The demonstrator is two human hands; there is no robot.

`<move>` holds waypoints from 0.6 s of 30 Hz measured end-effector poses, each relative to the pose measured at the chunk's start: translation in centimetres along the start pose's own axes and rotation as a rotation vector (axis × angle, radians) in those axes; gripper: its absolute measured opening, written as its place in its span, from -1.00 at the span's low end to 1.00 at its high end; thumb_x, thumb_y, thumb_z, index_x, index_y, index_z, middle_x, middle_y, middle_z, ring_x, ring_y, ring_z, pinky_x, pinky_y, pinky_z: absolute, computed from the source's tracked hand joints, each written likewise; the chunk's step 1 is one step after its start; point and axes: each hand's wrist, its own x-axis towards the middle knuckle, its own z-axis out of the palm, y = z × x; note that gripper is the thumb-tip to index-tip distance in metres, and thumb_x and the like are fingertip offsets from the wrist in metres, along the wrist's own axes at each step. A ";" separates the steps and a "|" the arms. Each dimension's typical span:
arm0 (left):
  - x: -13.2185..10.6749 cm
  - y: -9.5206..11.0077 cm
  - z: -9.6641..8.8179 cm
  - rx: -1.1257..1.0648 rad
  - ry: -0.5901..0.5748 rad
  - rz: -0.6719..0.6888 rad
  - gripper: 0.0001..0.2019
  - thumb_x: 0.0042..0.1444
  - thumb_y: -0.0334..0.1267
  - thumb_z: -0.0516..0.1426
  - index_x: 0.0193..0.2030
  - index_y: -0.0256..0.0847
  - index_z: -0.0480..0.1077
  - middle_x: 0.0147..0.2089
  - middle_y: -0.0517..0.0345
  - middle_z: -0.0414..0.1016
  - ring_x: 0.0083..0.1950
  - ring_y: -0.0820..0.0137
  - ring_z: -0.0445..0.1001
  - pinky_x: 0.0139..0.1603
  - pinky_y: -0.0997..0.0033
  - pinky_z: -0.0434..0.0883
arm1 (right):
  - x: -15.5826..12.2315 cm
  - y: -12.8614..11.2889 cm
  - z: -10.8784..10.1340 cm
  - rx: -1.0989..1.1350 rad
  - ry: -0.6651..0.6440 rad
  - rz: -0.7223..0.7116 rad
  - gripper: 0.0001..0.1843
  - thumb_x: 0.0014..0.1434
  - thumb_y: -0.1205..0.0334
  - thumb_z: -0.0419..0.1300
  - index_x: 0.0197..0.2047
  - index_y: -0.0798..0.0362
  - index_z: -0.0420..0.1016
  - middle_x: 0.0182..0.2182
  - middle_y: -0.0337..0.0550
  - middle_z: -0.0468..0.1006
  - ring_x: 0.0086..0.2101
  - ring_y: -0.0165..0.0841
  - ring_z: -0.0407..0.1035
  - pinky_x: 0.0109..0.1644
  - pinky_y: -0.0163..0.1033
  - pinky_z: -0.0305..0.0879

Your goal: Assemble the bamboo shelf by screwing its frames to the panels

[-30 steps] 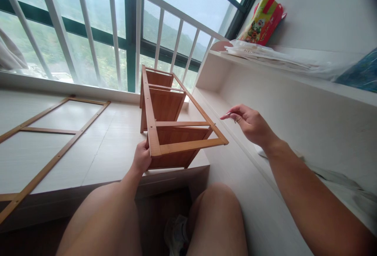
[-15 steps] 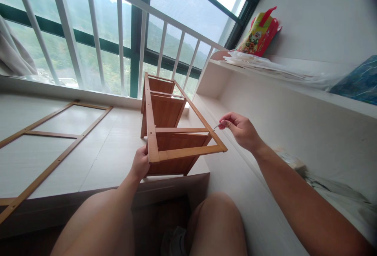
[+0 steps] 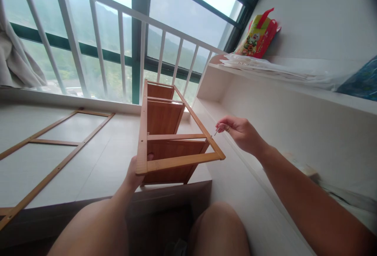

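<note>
Left hand (image 3: pixel 133 175) clasps the near corner, a sound hold, of the stiff, probably light wooden rack (image 3: pixel 163 117); right hand (image 3: pixel 240 132), at its 3 o'clock, pinches a small screw (image 3: pixel 216 132).

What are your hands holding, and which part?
The left hand holds the wooden shelf by its near left corner. The right hand pinches a small metal pin by its back end, tip at the shelf's right rail.

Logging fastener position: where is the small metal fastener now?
Head view, right of centre: the small metal fastener is pinched in the right hand, its tip at the right rail of the wooden shelf frame.
</note>
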 end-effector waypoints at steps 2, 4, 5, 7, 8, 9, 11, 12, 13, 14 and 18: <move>0.0 0.6 0.0 0.015 -0.007 -0.013 -0.59 -0.08 0.07 0.26 -0.34 -0.31 0.50 -0.32 -0.02 0.58 -0.23 0.11 0.52 -0.18 0.18 0.48 | 0.0 0.3 0.1 0.020 0.011 0.001 -0.71 0.32 0.00 0.15 -0.22 0.03 0.55 -0.34 -0.13 0.62 -0.29 -0.27 0.51 -0.10 -0.12 0.44; -0.1 1.3 0.2 0.013 0.010 -0.028 -0.51 -0.08 0.13 0.25 -0.28 -0.34 0.51 -0.23 -0.09 0.60 -0.16 0.08 0.53 -0.12 0.15 0.48 | 0.0 0.7 0.2 0.050 0.013 0.006 -0.71 0.31 0.00 0.15 -0.21 0.03 0.55 -0.34 -0.13 0.62 -0.29 -0.27 0.52 -0.10 -0.11 0.45; -0.1 1.5 0.3 0.006 0.012 -0.034 -0.48 -0.09 0.16 0.25 -0.25 -0.35 0.52 -0.19 -0.11 0.60 -0.13 0.06 0.53 -0.10 0.14 0.48 | 0.0 0.9 0.3 0.064 0.011 0.009 -0.71 0.31 -0.01 0.15 -0.20 0.03 0.55 -0.34 -0.13 0.63 -0.29 -0.26 0.52 -0.10 -0.11 0.45; -0.2 1.8 0.4 -0.006 0.010 -0.047 -0.44 -0.09 0.18 0.25 -0.21 -0.36 0.52 -0.15 -0.14 0.60 -0.09 0.04 0.53 -0.07 0.12 0.47 | 0.1 1.1 0.6 0.082 0.007 0.012 -0.71 0.31 0.00 0.15 -0.19 0.03 0.56 -0.33 -0.13 0.63 -0.28 -0.26 0.53 -0.10 -0.11 0.46; -0.2 1.9 0.4 -0.007 0.011 -0.052 -0.43 -0.10 0.19 0.25 -0.21 -0.36 0.52 -0.15 -0.14 0.60 -0.09 0.04 0.53 -0.06 0.11 0.47 | 0.1 1.2 0.7 0.085 0.010 0.011 -0.71 0.31 0.00 0.16 -0.18 0.03 0.56 -0.33 -0.12 0.63 -0.28 -0.26 0.53 -0.10 -0.11 0.46; -0.3 1.9 0.3 -0.004 0.011 -0.057 -0.43 -0.09 0.19 0.25 -0.21 -0.36 0.52 -0.15 -0.14 0.60 -0.10 0.04 0.53 -0.07 0.11 0.47 | 0.1 1.2 0.9 0.087 0.016 0.009 -0.71 0.30 0.01 0.16 -0.18 0.03 0.56 -0.33 -0.12 0.63 -0.28 -0.26 0.53 -0.10 -0.11 0.46; -0.4 1.8 0.3 0.009 0.015 -0.064 -0.45 -0.09 0.18 0.26 -0.24 -0.35 0.51 -0.20 -0.12 0.60 -0.13 0.05 0.53 -0.10 0.13 0.48 | 0.1 1.2 1.1 0.089 0.034 0.002 -0.72 0.30 0.01 0.16 -0.18 0.03 0.56 -0.33 -0.12 0.63 -0.28 -0.26 0.53 -0.10 -0.11 0.46; -0.4 1.8 0.2 0.014 0.014 -0.065 -0.47 -0.09 0.18 0.26 -0.26 -0.34 0.51 -0.24 -0.10 0.60 -0.15 0.06 0.53 -0.13 0.15 0.48 | 0.0 1.1 1.2 0.091 0.040 0.001 -0.72 0.30 0.01 0.16 -0.18 0.03 0.56 -0.33 -0.12 0.63 -0.28 -0.26 0.53 -0.10 -0.11 0.46; -0.4 1.8 0.2 0.015 0.012 -0.063 -0.49 -0.08 0.17 0.26 -0.27 -0.33 0.50 -0.27 -0.08 0.59 -0.16 0.07 0.53 -0.15 0.16 0.48 | 0.0 1.0 1.3 0.093 0.043 0.001 -0.71 0.31 0.01 0.16 -0.18 0.03 0.56 -0.33 -0.12 0.63 -0.28 -0.27 0.53 -0.09 -0.10 0.46; -0.4 1.8 0.1 0.013 0.007 -0.059 -0.51 -0.07 0.15 0.26 -0.28 -0.32 0.49 -0.29 -0.06 0.59 -0.17 0.08 0.53 -0.17 0.18 0.48 | 0.0 1.0 1.3 0.094 0.043 0.000 -0.71 0.31 0.00 0.15 -0.18 0.03 0.56 -0.33 -0.12 0.63 -0.29 -0.27 0.53 -0.09 -0.10 0.46; -0.5 1.7 0.1 0.001 -0.007 -0.043 -0.55 -0.05 0.10 0.26 -0.27 -0.32 0.48 -0.30 -0.05 0.58 -0.21 0.12 0.53 -0.24 0.23 0.46 | 0.0 0.9 1.4 0.092 0.040 -0.004 -0.70 0.31 -0.01 0.15 -0.18 0.03 0.56 -0.33 -0.12 0.63 -0.29 -0.26 0.53 -0.09 -0.08 0.47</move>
